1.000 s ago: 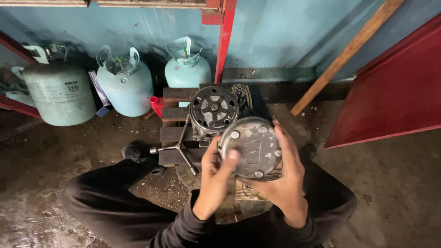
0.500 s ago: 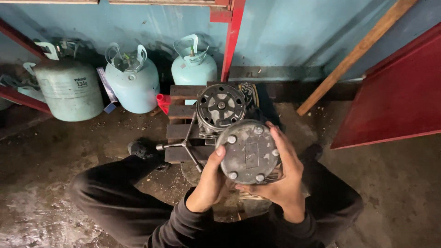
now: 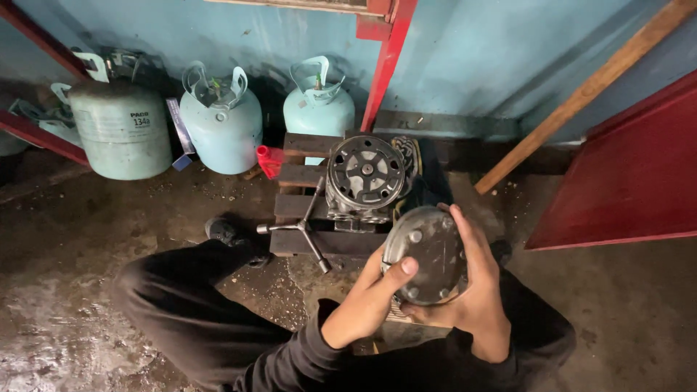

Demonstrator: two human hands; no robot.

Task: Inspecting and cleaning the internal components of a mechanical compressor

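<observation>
My hands (image 3: pixel 428 294) cover the lower rim and underside of the round metal housing (image 3: pixel 427 254), so I can't see what lies beneath it. The leftmost gas cylinder (image 3: pixel 14 127) is cut off by the edge, and the compressor (image 3: pixel 364 178) hides the wooden pallet (image 3: pixel 301 174) behind it

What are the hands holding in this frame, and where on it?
Both hands hold a round grey metal disc by its rim: the left hand at its lower left edge, thumb on the face, the right hand round its right edge.

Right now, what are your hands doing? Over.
Left hand and right hand both grip the round metal housing, thumb on its face. Pulley unit on wooden pallet just ahead, cross wrench beside it. Nothing between.
</observation>
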